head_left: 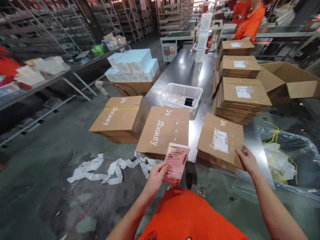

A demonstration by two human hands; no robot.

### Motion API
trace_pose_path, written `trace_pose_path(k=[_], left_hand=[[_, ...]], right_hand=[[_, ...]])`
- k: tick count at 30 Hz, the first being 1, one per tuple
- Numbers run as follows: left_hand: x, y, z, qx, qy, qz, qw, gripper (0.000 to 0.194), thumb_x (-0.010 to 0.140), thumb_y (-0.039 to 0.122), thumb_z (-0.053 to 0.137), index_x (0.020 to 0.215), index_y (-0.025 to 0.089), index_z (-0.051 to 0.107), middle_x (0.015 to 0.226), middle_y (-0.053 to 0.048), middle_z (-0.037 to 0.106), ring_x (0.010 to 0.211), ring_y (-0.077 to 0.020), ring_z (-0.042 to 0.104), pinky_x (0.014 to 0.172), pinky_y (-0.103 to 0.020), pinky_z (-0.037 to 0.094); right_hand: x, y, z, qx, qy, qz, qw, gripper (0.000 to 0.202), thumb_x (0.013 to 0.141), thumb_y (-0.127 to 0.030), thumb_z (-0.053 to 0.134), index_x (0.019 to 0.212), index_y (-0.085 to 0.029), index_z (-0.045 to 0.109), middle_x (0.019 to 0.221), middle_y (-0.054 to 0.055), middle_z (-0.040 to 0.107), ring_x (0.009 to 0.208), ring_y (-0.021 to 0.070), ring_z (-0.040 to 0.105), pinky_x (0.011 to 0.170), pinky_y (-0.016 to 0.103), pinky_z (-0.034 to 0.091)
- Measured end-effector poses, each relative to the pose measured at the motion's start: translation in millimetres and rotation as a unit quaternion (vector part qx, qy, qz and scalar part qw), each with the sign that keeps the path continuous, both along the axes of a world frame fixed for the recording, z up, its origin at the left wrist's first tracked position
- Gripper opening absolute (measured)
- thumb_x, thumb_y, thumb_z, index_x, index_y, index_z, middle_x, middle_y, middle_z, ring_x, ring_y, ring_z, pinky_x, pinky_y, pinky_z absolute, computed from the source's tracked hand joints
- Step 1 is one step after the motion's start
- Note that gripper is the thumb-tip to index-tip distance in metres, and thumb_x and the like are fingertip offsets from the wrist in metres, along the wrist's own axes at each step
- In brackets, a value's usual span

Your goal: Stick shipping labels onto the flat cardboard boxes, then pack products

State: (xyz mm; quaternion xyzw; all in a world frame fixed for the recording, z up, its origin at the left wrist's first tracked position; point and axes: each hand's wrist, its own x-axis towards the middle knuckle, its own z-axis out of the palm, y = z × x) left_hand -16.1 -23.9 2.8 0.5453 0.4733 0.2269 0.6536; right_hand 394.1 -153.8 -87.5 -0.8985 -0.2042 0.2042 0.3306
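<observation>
My left hand [157, 175] pinches the edge of a pink-tinted printed label sheet [176, 163] in front of my body. Just behind the sheet, a flattened brown carton [166, 128] with white lettering lies on top of a pile at the near table edge. To the right, my right hand [247, 160] grips the right edge of another flat carton [208, 133], which bears a white label [220, 141]. Thumb and fingers of that hand are at the carton's corner.
A white basket [183, 87] stands mid-table. Labelled carton stacks [243, 105] line the right side, an open box [295, 75] beyond. Banded cartons [120, 116] and blue boxes [136, 61] are left. Paper strips [116, 168] litter the floor; a person [251, 23] stands behind.
</observation>
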Motion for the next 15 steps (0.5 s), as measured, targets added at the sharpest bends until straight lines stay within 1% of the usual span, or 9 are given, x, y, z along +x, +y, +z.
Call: trace_pose_path(k=[2,3,5,6,7,9,11,13,15], left_hand=[[5.2,-3.7,-5.0,-0.011,0.012,0.009,1.0,0.046,0.074,0.056,0.063,0.087,0.013,0.072,0.075,-0.004,0.067,0.07,-0.0181,0.058,0.065,-0.026,0.048],[7.8,-6.2,-5.5,-0.007,0.017,0.015,1.0,0.046,0.074,0.057,0.062,0.084,0.013,0.071,0.071,-0.003,0.065,0.067,-0.0166,0.056,0.063,-0.025,0.047],[12.2,-11.1,-4.2,0.01,0.025,0.025,0.999,0.047,0.074,0.059,0.062,0.078,0.013,0.07,0.067,-0.002,0.061,0.063,-0.0146,0.052,0.06,-0.024,0.044],[13.3,-12.9,-3.2,0.019,0.029,0.029,0.999,0.048,0.074,0.059,0.062,0.075,0.012,0.069,0.065,-0.002,0.06,0.062,-0.0141,0.051,0.059,-0.024,0.043],[13.3,-13.8,-1.8,0.024,0.033,0.033,0.999,0.05,0.074,0.061,0.061,0.073,0.012,0.068,0.064,-0.002,0.059,0.061,-0.014,0.05,0.059,-0.024,0.043],[9.8,-12.8,2.8,0.025,0.025,0.031,0.999,0.053,0.074,0.063,0.061,0.074,0.011,0.069,0.066,-0.004,0.061,0.064,-0.0158,0.053,0.062,-0.026,0.045],[3.5,-8.2,12.4,0.036,-0.017,0.041,0.998,0.053,0.07,0.06,0.068,0.092,0.011,0.071,0.084,-0.008,0.068,0.081,-0.0212,0.06,0.074,-0.029,0.048],[-1.7,-0.3,26.2,0.065,-0.068,0.074,0.993,0.063,0.062,0.048,0.079,0.114,0.015,0.065,0.111,-0.011,0.066,0.104,-0.025,0.058,0.088,-0.031,0.046],[-3.6,10.8,38.9,0.08,-0.083,0.118,0.986,0.06,0.06,0.039,0.081,0.112,0.016,0.065,0.11,-0.01,0.066,0.102,-0.0229,0.059,0.086,-0.029,0.046]], right_hand=[[0.9,0.3,-1.7,-0.05,-0.017,0.041,0.998,0.077,0.072,-0.047,0.062,0.136,-0.007,0.047,0.129,0.027,0.056,0.114,0.0404,0.055,0.093,0.054,0.043],[-7.5,10.7,4.9,-0.04,-0.033,0.078,0.996,0.08,0.07,-0.048,0.064,0.136,-0.007,0.047,0.134,0.028,0.052,0.119,0.0415,0.052,0.095,0.055,0.041],[-40.6,45.0,32.3,0.062,-0.03,0.191,0.979,0.082,0.072,-0.053,0.062,0.14,-0.011,0.043,0.143,0.023,0.044,0.125,0.0375,0.047,0.096,0.051,0.043],[-63.2,64.7,50.9,0.138,0.006,0.264,0.955,0.079,0.076,-0.056,0.058,0.143,-0.017,0.039,0.145,0.018,0.043,0.125,0.0325,0.048,0.094,0.045,0.046],[-87.8,83.6,70.4,0.195,0.064,0.351,0.914,0.077,0.078,-0.058,0.055,0.144,-0.021,0.038,0.143,0.014,0.046,0.121,0.0283,0.052,0.089,0.04,0.049],[-137.2,113.4,104.6,0.221,0.114,0.473,0.845,0.063,0.075,-0.06,0.06,0.126,-0.022,0.055,0.119,0.01,0.063,0.1,0.0233,0.061,0.077,0.032,0.051],[-178.9,130.2,124.2,0.199,0.126,0.527,0.817,0.042,0.078,-0.059,0.057,0.089,-0.019,0.065,0.081,0.004,0.067,0.074,0.0178,0.061,0.063,0.027,0.047],[-208.5,137.7,128.5,0.178,0.13,0.545,0.809,0.043,0.084,-0.058,0.049,0.065,-0.02,0.056,0.059,0.0,0.057,0.058,0.0138,0.053,0.054,0.024,0.04],[-226.3,141.4,124.9,0.178,0.122,0.563,0.798,0.045,0.086,-0.056,0.046,0.06,-0.02,0.052,0.054,-0.001,0.054,0.054,0.0124,0.049,0.051,0.024,0.036]])
